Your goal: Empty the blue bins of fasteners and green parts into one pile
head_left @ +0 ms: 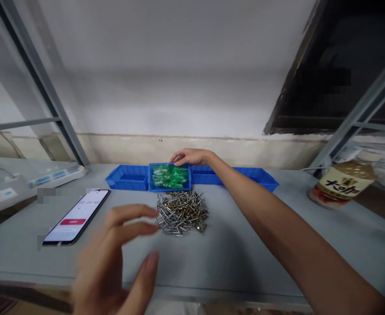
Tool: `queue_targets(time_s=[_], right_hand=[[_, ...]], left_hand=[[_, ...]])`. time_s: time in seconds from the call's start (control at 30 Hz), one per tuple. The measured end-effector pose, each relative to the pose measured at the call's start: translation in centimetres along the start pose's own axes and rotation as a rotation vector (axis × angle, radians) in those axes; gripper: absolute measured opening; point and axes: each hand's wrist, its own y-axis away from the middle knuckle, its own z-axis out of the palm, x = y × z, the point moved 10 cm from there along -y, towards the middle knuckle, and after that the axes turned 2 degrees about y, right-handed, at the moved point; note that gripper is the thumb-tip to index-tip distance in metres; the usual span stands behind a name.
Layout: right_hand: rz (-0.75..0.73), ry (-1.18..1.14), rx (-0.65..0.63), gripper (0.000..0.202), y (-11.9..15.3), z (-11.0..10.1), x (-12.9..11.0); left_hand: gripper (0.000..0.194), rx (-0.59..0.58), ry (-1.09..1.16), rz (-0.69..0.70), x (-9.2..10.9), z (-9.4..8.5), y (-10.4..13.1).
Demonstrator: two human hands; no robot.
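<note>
My right hand (192, 155) reaches across the table and grips the back rim of a blue plastic bin (170, 190). This bin is tipped toward me, and green plastic pieces (169, 176) with clear parts lie inside it. Just in front of it is a loose heap of metal screws (182, 212), silvery shanks mixed with brass-coloured parts. Close to the camera, my left hand (113, 258) hovers with fingers apart and nothing between them, slightly blurred, to the near left of the heap.
Other blue bins flank the tipped one, one at left (126, 178) and more at right (256, 177). A phone (75, 217) showing a timer lies at left, near a power strip (57, 176). A labelled bottle (343, 181) stands at right. Metal frame posts rise on both sides.
</note>
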Motion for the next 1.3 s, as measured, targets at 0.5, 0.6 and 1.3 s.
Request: queue_targets(time_s=[0.5,0.6,1.3], right_hand=[[-0.164,0.052,0.042,0.026,2.9,1.1,-4.1],[-0.213,0.094,0.061,0.024,3.9,0.9,-5.2],[-0.144,0.013,0.486,0.014,10.3,-0.4,-4.6]], left_hand=[[0.051,-0.221,-0.244,-0.038,-4.0,10.3,-0.2],[0.056,-0.193,-0.285,-0.008,-3.9,10.4,-0.8],[0.073,-0.151,-0.334,0.288,-2.1,14.7,-6.4]])
